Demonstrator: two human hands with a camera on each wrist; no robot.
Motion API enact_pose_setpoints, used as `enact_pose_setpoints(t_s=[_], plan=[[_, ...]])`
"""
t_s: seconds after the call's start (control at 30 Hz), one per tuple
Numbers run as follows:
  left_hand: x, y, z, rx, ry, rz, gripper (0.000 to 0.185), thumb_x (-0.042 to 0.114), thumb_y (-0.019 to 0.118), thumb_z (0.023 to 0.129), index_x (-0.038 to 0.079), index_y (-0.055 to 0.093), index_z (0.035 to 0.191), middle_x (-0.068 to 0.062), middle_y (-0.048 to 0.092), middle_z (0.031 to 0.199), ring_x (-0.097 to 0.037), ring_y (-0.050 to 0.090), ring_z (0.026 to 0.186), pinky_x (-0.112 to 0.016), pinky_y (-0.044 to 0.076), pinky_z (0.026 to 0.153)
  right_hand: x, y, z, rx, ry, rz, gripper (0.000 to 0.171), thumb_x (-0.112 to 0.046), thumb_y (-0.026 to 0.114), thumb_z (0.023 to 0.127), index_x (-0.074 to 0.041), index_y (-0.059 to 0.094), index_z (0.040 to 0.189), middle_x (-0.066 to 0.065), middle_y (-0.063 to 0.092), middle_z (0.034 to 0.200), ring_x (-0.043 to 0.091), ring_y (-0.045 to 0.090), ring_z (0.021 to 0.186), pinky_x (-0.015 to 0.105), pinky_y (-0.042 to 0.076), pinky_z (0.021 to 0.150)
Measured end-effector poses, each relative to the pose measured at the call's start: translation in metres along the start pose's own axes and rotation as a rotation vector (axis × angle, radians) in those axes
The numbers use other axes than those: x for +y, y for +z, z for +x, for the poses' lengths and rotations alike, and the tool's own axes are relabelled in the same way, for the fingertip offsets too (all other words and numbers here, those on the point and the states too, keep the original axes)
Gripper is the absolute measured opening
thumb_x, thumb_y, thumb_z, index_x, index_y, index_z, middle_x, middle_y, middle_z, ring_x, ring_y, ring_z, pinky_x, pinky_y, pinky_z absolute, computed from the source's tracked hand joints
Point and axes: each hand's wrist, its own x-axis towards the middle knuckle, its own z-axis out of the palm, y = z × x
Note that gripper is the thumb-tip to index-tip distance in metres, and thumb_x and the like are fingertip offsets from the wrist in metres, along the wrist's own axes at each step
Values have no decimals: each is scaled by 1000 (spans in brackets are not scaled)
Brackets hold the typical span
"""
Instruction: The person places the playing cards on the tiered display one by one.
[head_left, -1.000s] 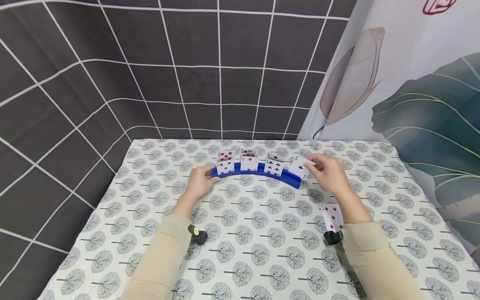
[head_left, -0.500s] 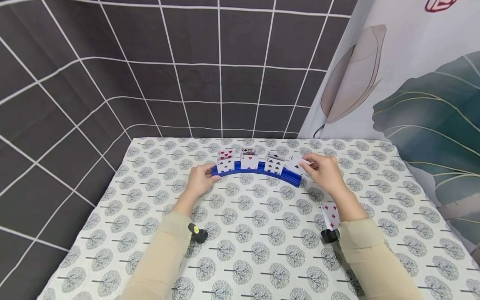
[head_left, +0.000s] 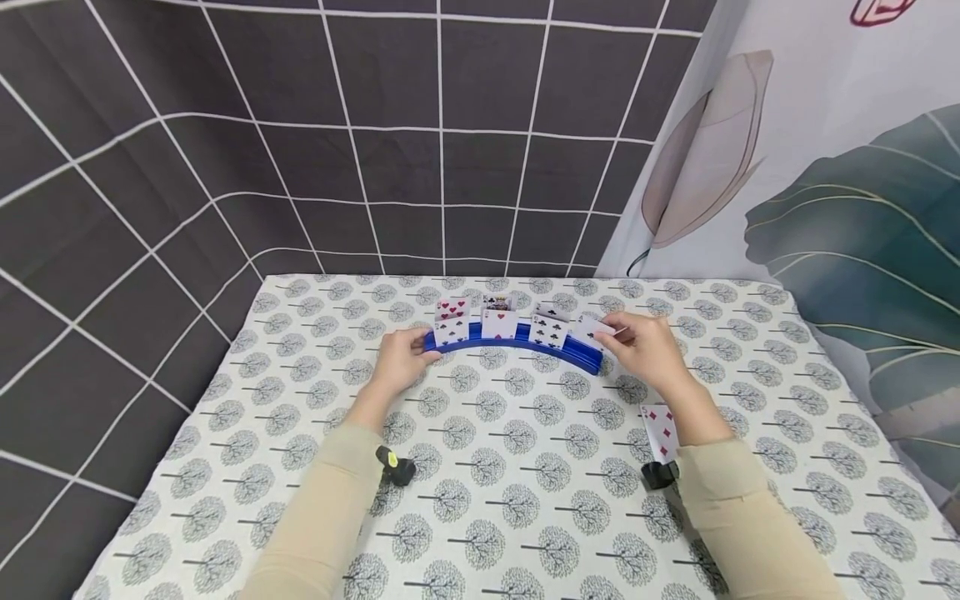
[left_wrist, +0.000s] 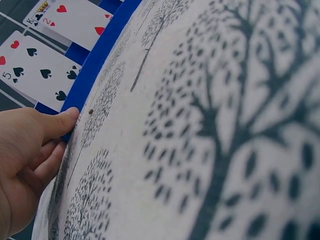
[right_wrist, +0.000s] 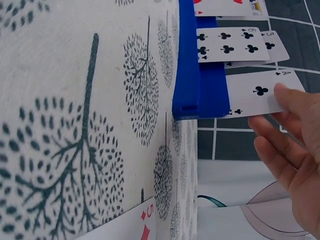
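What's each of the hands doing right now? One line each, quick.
Left hand: thumb pressed on the left end of the blue card holder; a full grip cannot be told.
Right hand: pinching the ace of clubs at the holder's right end.

Left hand [head_left: 401, 360] curled, thumb extended; right hand [head_left: 647, 350] pinching, fingers forward.

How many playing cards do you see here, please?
8: seven in the blue holder, four in front, three behind, the rightmost pinched by the right hand; one diamond card lies on the table near that wrist. Others may be hidden.
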Motion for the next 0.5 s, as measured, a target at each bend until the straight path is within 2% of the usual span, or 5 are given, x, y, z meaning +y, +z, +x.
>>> enact_pose_setpoints(t_s=[0.17, 0.3, 0.5], plan=[[2, -1, 0, -4, -12, 5, 54, 7, 81, 84, -5, 61, 133, -27, 67, 122, -36, 69, 111, -35, 59, 96, 3, -3, -3, -61, 40, -2, 34, -7, 83, 84, 9, 68, 111, 28, 72, 101, 37, 74, 75, 47, 66, 68], [2, -1, 0, -9, -14, -9, 54, 7, 81, 84, -5, 60, 133, -28, 66, 123, -37, 69, 111, -35, 59, 96, 5, -7, -7, -122, 101, 3, 41, -12, 82, 85, 10, 66, 116, 27, 73, 98, 37, 74, 78, 48, 66, 71], [0, 0, 1, -3, -11, -20, 54, 7, 81, 84, -5, 61, 133, -28, 67, 122, -36, 69, 110, -34, 60, 95, 10, -13, -15, -213, 169, -9, 40, -19, 81, 88, 8, 67, 113, 21, 74, 98, 33, 73, 82, 48, 65, 76]])
